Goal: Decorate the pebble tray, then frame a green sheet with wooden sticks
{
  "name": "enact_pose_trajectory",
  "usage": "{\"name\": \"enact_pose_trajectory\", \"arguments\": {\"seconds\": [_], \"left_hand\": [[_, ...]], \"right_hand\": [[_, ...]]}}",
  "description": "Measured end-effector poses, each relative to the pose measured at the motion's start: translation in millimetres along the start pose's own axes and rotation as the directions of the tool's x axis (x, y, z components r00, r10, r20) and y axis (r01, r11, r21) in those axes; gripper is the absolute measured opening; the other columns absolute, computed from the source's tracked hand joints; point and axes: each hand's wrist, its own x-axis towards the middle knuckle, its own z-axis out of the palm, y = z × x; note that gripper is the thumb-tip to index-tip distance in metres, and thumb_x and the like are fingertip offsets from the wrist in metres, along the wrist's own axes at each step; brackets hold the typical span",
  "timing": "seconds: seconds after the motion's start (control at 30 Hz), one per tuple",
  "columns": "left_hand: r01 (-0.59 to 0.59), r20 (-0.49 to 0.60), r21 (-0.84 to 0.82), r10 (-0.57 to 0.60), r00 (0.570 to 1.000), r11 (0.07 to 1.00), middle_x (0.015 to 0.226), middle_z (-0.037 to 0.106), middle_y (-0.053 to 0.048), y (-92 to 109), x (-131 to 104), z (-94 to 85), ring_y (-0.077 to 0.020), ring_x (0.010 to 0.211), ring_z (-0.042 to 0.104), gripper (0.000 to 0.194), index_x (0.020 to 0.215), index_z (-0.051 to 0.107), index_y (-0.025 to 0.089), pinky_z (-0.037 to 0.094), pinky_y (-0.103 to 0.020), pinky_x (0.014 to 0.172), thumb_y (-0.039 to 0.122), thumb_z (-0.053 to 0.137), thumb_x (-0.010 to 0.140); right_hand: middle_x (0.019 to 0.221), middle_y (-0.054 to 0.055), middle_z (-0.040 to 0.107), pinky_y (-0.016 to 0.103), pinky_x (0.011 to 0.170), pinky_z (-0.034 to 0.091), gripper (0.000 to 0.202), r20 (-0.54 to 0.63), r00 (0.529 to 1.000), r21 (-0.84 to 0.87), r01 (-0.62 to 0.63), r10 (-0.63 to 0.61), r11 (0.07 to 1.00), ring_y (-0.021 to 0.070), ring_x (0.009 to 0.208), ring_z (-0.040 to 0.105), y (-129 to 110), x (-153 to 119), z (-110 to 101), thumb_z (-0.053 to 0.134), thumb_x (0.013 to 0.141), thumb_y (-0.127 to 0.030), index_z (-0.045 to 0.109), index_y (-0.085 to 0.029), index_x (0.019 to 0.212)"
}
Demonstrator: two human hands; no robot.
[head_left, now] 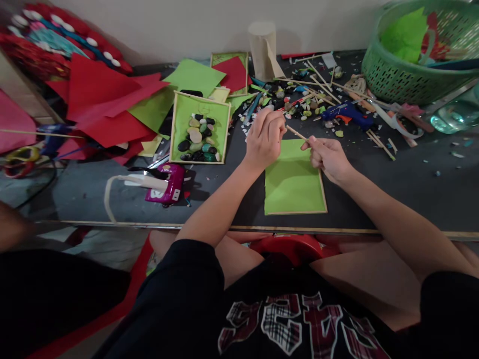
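A thin wooden stick (297, 133) slants between my two hands over the mat. Its right end is pinched between the thumb and fingers of my right hand (331, 157). My left hand (266, 138) is closed at the other end, its fingers curled and their tips partly hidden behind the back of the hand. Beneath lies a light green paper panel (294, 182), edged with wooden strips along its right and bottom sides. To the left, a framed green panel (179, 127) has pebbles (195, 134) stacked on it.
A purple device (166, 183) sits left, near the table edge. Behind are red paper sheets (101, 94), a white roll (262, 52), scattered pebbles and sticks, and a blue glue gun (349, 114). A green basket (396, 80) stands back right. Another person's arm (13, 227) is at far left.
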Motion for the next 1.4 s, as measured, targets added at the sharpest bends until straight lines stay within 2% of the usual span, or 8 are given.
{"name": "enact_pose_trajectory", "arguments": {"seconds": [0.13, 0.3, 0.4, 0.57, 0.77, 1.03, 1.23, 1.4], "left_hand": [[0.131, -0.102, -0.033, -0.133, 0.986, 0.991, 0.113, 0.067, -0.014, -16, -2, 5.3, -0.0287, 0.124, 0.064, 0.048, 0.117, 0.052, 0.023, 0.05, -0.049, 0.108, 0.057, 0.02, 0.108], [0.262, -0.167, -0.084, -0.273, 0.947, 0.961, 0.088, 0.071, -0.005, -40, -4, 11.0, -0.0212, 0.096, 0.073, 0.046, 0.104, 0.058, 0.025, 0.057, -0.035, 0.09, 0.065, 0.037, 0.104], [0.238, -0.15, -0.05, -0.243, 0.958, 0.97, 0.087, 0.074, -0.005, -39, -2, 9.6, -0.021, 0.093, 0.073, 0.045, 0.101, 0.064, 0.026, 0.058, -0.034, 0.087, 0.065, 0.042, 0.102], [0.085, -0.046, 0.017, -0.084, 0.995, 0.996, 0.116, 0.076, -0.01, -7, 5, -1.9, -0.0207, 0.11, 0.071, 0.051, 0.131, 0.062, 0.026, 0.058, -0.034, 0.094, 0.052, 0.024, 0.11], [0.109, -0.001, -0.024, -0.109, 0.994, 0.994, 0.1, 0.077, -0.008, 21, 7, -10.9, -0.0171, 0.089, 0.073, 0.047, 0.12, 0.068, 0.023, 0.061, -0.032, 0.079, 0.048, 0.029, 0.11], [0.101, 0.033, -0.101, -0.098, 0.995, 0.99, 0.106, 0.073, -0.009, 20, 8, -8.5, -0.0148, 0.093, 0.072, 0.044, 0.119, 0.062, 0.023, 0.061, -0.024, 0.069, 0.051, 0.03, 0.11], [0.154, 0.152, -0.208, -0.124, 0.981, 0.966, 0.1, 0.066, -0.005, 9, 9, 0.2, -0.0138, 0.086, 0.072, 0.042, 0.128, 0.054, 0.027, 0.065, -0.028, 0.07, 0.055, 0.029, 0.109], [0.145, 0.239, -0.267, -0.08, 0.968, 0.953, 0.104, 0.062, -0.006, 2, 10, 0.0, -0.0165, 0.092, 0.071, 0.05, 0.127, 0.05, 0.027, 0.065, -0.034, 0.075, 0.061, 0.021, 0.107]], "right_hand": [[0.042, -0.014, 0.021, 0.025, 0.038, 0.016, 0.061, -0.034, 0.999, -0.02, 0.037, -0.037, 0.999, 0.0045, 0.036, 0.015, 0, 4, -3, 0.067, 0.077, -0.082, 0.06, -0.021, 0.076], [0.043, -0.013, 0.021, 0.026, 0.039, 0.016, 0.061, -0.026, 0.996, -0.052, 0.082, -0.083, 0.995, 0.0054, 0.037, 0.015, 3, 7, -8, 0.069, 0.074, -0.083, 0.06, -0.023, 0.076], [0.043, -0.013, 0.023, 0.027, 0.04, 0.016, 0.062, -0.034, 0.996, -0.076, 0.081, -0.084, 0.994, 0.0057, 0.039, 0.016, 4, 7, -9, 0.07, 0.072, -0.083, 0.063, -0.022, 0.077], [0.045, -0.01, 0.031, 0.027, 0.043, 0.014, 0.061, -0.093, 0.982, -0.139, 0.154, -0.167, 0.978, 0.005, 0.041, 0.021, 4, 7, -10, 0.073, 0.072, -0.08, 0.068, -0.019, 0.075], [0.048, -0.007, 0.038, 0.026, 0.044, 0.015, 0.058, -0.115, 0.963, -0.218, 0.215, -0.244, 0.952, 0.0055, 0.044, 0.026, 6, 7, -11, 0.074, 0.074, -0.076, 0.076, -0.018, 0.079], [0.047, -0.007, 0.037, 0.026, 0.044, 0.016, 0.058, -0.083, 0.965, -0.228, 0.225, -0.249, 0.947, 0.0058, 0.043, 0.026, 5, 6, -11, 0.072, 0.075, -0.076, 0.076, -0.018, 0.08], [0.046, -0.009, 0.035, 0.025, 0.043, 0.014, 0.056, -0.034, 0.977, -0.128, 0.206, -0.212, 0.97, 0.0048, 0.04, 0.024, 4, 7, -11, 0.075, 0.074, -0.075, 0.073, -0.019, 0.078], [0.044, -0.01, 0.033, 0.024, 0.042, 0.013, 0.056, 0.009, 0.984, -0.104, 0.176, -0.176, 0.979, 0.0046, 0.04, 0.022, 4, 7, -12, 0.076, 0.073, -0.076, 0.071, -0.02, 0.074]]}}
